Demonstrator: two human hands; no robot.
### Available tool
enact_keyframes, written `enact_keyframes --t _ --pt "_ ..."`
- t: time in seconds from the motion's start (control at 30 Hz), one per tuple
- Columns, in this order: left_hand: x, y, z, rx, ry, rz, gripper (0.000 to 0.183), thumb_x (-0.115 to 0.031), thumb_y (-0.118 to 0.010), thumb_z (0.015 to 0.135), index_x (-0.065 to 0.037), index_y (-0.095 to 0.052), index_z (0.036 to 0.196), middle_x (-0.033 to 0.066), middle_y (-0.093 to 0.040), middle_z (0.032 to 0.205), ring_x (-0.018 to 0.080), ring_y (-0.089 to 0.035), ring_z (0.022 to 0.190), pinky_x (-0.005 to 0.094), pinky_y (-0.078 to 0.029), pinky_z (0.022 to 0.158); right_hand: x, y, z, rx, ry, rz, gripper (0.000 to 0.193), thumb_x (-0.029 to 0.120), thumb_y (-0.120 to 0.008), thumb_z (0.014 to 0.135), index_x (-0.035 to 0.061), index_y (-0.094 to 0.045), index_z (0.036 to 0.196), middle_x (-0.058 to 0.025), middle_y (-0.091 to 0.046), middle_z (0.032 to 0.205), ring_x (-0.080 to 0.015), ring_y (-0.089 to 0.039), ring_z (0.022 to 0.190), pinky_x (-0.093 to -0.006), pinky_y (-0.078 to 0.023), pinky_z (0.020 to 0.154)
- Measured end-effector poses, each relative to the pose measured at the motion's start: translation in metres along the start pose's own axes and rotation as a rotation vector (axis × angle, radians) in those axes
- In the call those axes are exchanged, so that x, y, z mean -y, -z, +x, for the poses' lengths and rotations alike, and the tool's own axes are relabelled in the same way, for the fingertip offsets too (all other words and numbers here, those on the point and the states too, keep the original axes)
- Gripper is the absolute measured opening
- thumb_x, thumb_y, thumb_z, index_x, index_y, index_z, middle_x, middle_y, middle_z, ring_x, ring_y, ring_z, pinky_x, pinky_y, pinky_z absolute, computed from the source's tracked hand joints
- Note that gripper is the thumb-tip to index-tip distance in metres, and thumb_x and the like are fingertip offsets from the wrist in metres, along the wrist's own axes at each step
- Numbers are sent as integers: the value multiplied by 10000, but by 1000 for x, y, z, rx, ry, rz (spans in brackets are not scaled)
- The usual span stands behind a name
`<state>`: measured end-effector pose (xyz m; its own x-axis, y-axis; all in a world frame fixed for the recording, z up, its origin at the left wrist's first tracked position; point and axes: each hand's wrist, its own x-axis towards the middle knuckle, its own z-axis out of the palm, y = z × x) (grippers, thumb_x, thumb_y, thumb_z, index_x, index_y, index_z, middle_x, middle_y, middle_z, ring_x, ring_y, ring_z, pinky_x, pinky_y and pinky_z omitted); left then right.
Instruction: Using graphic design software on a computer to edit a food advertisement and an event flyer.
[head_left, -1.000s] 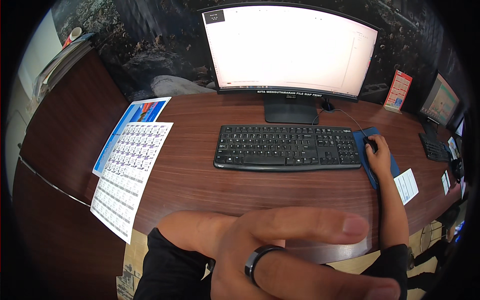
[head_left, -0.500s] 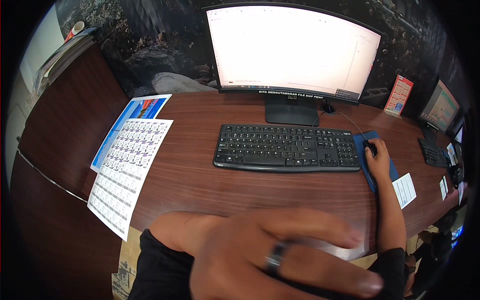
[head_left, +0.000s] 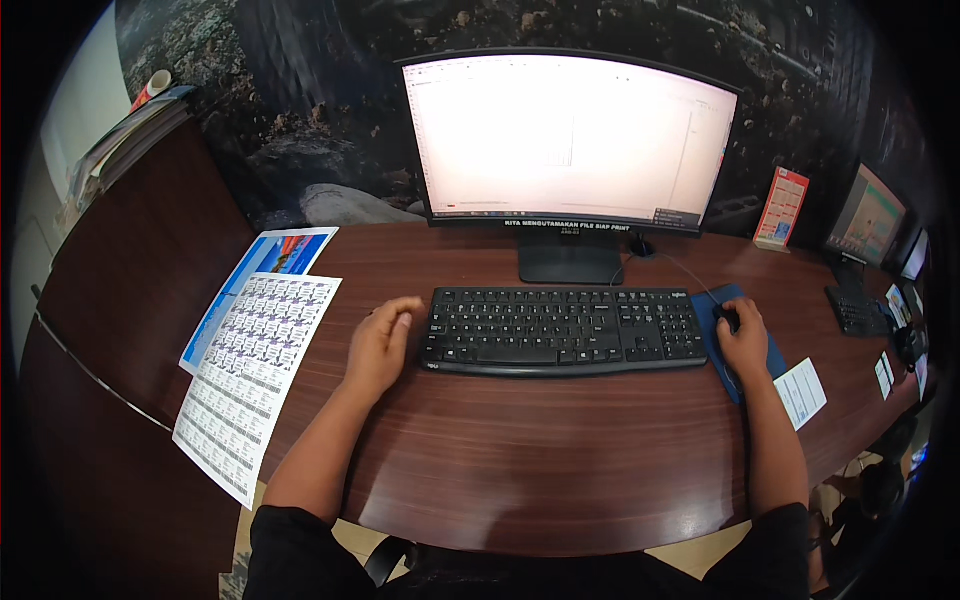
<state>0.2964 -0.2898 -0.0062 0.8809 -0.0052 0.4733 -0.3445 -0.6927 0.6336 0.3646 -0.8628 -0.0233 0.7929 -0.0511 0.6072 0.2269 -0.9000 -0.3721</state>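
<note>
My right hand (head_left: 743, 337) rests curled over a dark computer mouse (head_left: 728, 317) on a blue mouse pad (head_left: 714, 352). At the left end of the black keyboard (head_left: 560, 330) is my left hand (head_left: 382, 347), empty and on its side. Its fingers are loosely bent, with the thumb slightly apart and the fingertips beside the keyboard's upper left corner. Behind the keyboard stands a monitor (head_left: 560, 140) with a mostly white window and a small outlined rectangle on its screen.
On the left lie a printed sheet of small repeated labels (head_left: 240, 370) and a blue picture sheet (head_left: 285, 252) under it. A white slip (head_left: 801, 394) lies right of the pad. Farther right are a red desk calendar (head_left: 783, 208), another monitor (head_left: 868, 220) and its keyboard (head_left: 855, 312).
My left hand has gone from close before the camera down to the keyboard's left end. The view has shifted, so the desk things sit lower. A small rectangle now shows on the screen.
</note>
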Motion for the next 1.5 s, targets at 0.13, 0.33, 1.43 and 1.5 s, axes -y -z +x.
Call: enact_keyframes --t 0.13,0.33,1.43,1.5 --pt "9 -24 -3 106 185 137 827 -388 -643 1005 27 -254 1605 299 -480 1533 395 -431 1473 574 -240 1223 2 4 -3 18 -52 -47 258 123 -668 827 62 -660 1077 -133 -659 1120 -371 -637 1067 -452 -510 916" --pt "2 -23 -3 308 154 126 1020 -492 -629 990 34 -43 1638 318 -434 1565 396 -363 1520 565 -96 1264 3 2 -3 -6 -55 -43 257 115 -674 821 64 -664 1073 -125 -661 1124 -367 -637 1062 -447 -509 922" --pt "-9 -23 -4 329 168 198 1150 -536 -771 858 74 -160 1617 292 -386 1607 393 -366 1516 602 -112 1251 6 3 -1 -145 -37 21 239 62 -724 860 9 -670 1087 -181 -659 1155 -402 -647 1088 -440 -518 933" --pt "-9 -21 -4 346 160 209 1163 -546 -775 850 72 -159 1619 291 -383 1609 389 -367 1516 604 -112 1250 2 2 -1 -108 -33 6 241 63 -723 859 9 -669 1088 -179 -659 1156 -403 -646 1091 -443 -516 934"
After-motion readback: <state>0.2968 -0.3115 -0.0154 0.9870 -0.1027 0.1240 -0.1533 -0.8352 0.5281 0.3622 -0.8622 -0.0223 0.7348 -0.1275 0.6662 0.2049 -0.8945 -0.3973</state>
